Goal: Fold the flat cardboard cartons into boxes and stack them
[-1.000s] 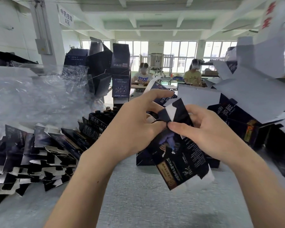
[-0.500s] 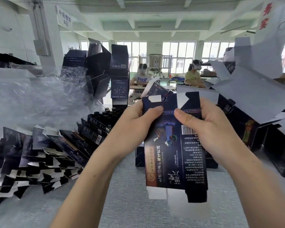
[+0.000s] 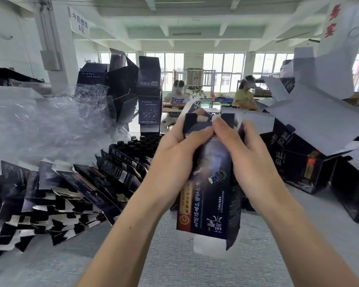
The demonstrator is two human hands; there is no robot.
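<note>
Two hands work one carton point(image 3: 211, 195), which hangs upright at the centre of your view above the grey table point(image 3: 195, 268), already opened into a sleeve. Your left hand point(image 3: 174, 154) grips its upper left edge, fingers curled round it. Your right hand point(image 3: 247, 160) clamps the opposite side, thumb pressing the far-end flaps point(image 3: 192, 124) inward. You seem to be closing that far end; next, tuck the flaps home, then shut the open end at 6 o'clock.

Flat cartons point(image 3: 71, 189) lie fanned at 9 o'clock, below crumpled plastic wrap point(image 3: 39, 129) at 10. Dark bottles point(image 3: 141, 141) stand at 11 and erected boxes point(image 3: 149, 90) tower at 12. A heap of folded boxes point(image 3: 298, 162) crowds 2 to 3 o'clock, near your right wrist; mind it when stacking.
</note>
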